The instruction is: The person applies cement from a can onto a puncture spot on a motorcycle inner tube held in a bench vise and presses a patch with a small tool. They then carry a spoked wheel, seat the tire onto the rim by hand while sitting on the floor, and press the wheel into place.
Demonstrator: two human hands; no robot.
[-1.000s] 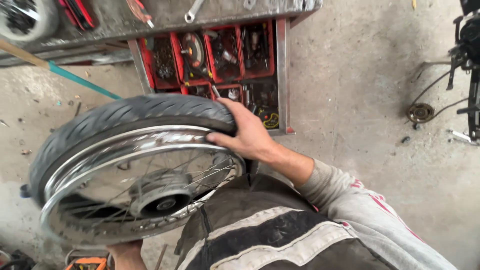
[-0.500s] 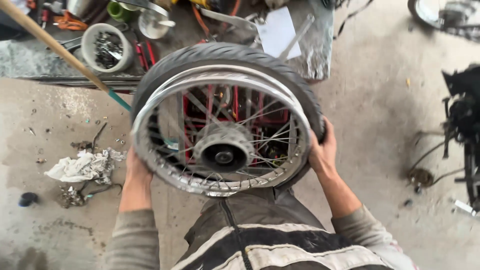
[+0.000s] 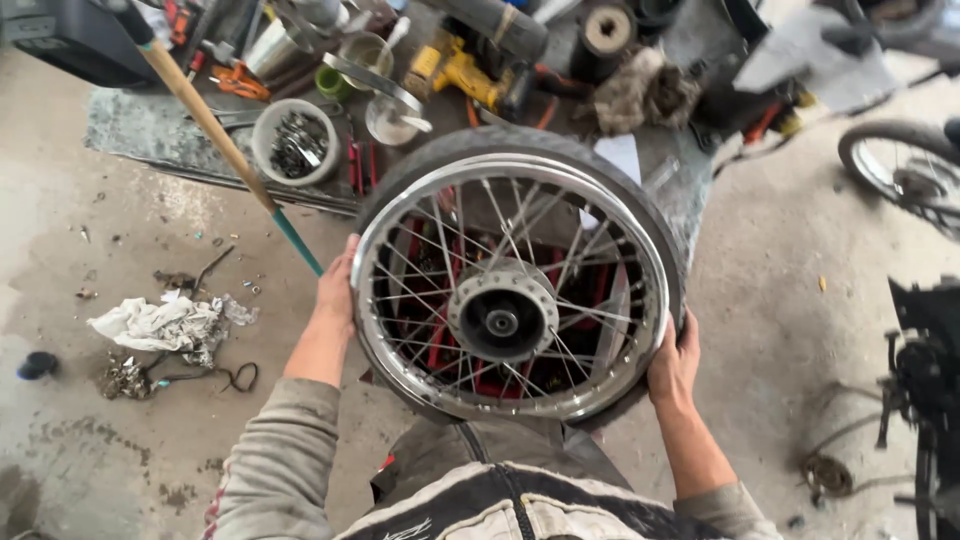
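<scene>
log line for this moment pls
left hand: grips wheel rim | right hand: grips tyre edge | spoked wheel: held up, hub facing camera

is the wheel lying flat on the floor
No, the spoked wheel is held up off the concrete, the left hand and right hand gripping its tyre on opposite sides.

1. The wheel (image 3: 515, 280) at the frame's centre has a black tyre, a shiny chrome rim and silver spokes.
2. Upper middle: a yellow-and-black drill (image 3: 462, 70).
3. Left: a white rag (image 3: 165, 325) on grey concrete floor (image 3: 90, 450).
4. Upper left: a tan stick (image 3: 215, 130) with a teal tip.
</scene>
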